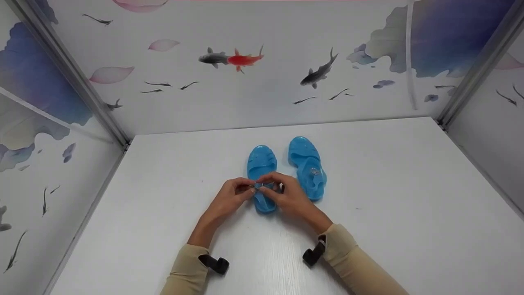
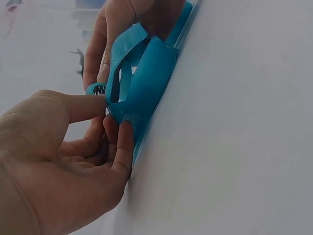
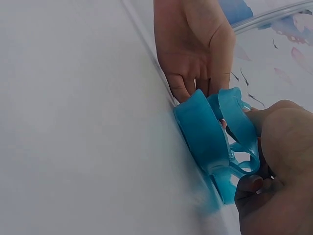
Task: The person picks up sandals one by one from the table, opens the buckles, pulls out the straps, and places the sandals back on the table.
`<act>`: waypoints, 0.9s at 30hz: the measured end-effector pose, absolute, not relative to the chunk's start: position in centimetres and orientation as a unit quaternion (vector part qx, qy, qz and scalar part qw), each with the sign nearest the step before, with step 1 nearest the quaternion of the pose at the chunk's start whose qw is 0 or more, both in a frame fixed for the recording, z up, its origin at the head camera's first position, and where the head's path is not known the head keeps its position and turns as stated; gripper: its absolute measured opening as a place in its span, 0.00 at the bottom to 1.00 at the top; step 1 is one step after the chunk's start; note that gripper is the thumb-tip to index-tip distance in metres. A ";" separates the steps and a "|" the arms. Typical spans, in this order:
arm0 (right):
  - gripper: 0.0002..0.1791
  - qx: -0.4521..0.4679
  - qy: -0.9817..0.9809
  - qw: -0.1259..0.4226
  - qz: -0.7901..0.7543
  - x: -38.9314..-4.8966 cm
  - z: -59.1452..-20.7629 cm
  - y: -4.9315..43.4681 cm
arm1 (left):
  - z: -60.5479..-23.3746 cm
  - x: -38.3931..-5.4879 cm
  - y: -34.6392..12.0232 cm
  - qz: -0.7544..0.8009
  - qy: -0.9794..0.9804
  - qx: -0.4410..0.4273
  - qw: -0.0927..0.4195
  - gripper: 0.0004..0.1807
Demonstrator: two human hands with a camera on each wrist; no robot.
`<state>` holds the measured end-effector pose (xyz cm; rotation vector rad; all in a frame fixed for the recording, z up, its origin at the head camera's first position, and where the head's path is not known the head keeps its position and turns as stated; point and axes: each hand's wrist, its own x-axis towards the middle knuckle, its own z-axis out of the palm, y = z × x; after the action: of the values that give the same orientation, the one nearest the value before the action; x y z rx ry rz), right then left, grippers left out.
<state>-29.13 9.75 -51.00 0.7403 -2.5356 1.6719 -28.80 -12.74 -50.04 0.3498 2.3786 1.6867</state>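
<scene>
A blue jelly sandal (image 1: 262,157) lies on the white table, toe pointing away, with both hands at its ankle strap. My left hand (image 1: 230,199) pinches the strap from the left side, thumb and fingertips close to a small buckle (image 2: 99,89). From the other side my right hand (image 1: 291,200) pinches the strap (image 3: 237,115) between thumb and index finger. The fingertips of the two hands nearly meet over the sandal and partly hide the buckle in the head view. In the left wrist view the heel part (image 2: 151,73) stands upright between the hands.
A second blue sandal (image 1: 303,149) lies just right of the right hand, its strap across and a round buckle (image 1: 314,171) on top. Printed panels with fish, such as the back wall (image 1: 262,102), enclose the table (image 1: 393,176) at the back and sides.
</scene>
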 end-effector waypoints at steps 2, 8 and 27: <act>0.12 0.236 -0.811 0.008 0.535 -29.1 -51.0 9.8 | -50.0 -28.8 -12.7 0.571 0.806 0.117 0.104 0.16; 0.12 0.233 -0.813 0.007 0.534 -29.1 -51.0 9.8 | -50.1 -28.8 -12.7 0.575 0.803 0.113 0.107 0.16; 0.11 0.233 -0.816 0.013 0.529 -29.1 -51.2 9.7 | -50.4 -28.9 -13.1 0.585 0.792 0.125 0.124 0.17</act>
<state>-29.14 9.72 -51.21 0.7255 -2.5418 1.6485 -28.91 -13.05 -50.37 0.3638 2.3087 1.7040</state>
